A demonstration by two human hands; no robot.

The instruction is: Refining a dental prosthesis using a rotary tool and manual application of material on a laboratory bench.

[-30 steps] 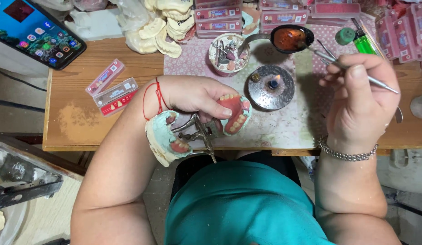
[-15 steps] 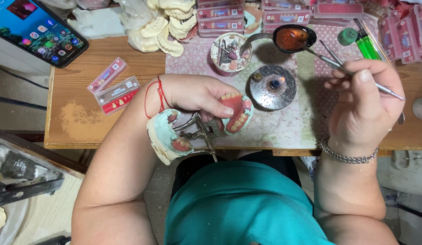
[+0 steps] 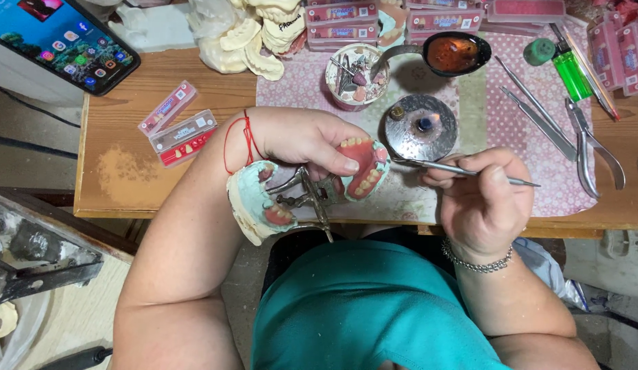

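Smartphone (image 3: 65, 42), green lighter (image 3: 571, 74), pliers (image 3: 593, 147) on wooden table (image 3: 120, 178)

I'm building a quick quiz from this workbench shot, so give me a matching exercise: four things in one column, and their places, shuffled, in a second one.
Things:
1. phone
2. denture model
3. metal tool
4. green lighter

Places:
A. in the right hand
B. far right, on the pink cloth
C. in the left hand
D. top left corner

Pairs: 1-D, 2-C, 3-A, 4-B
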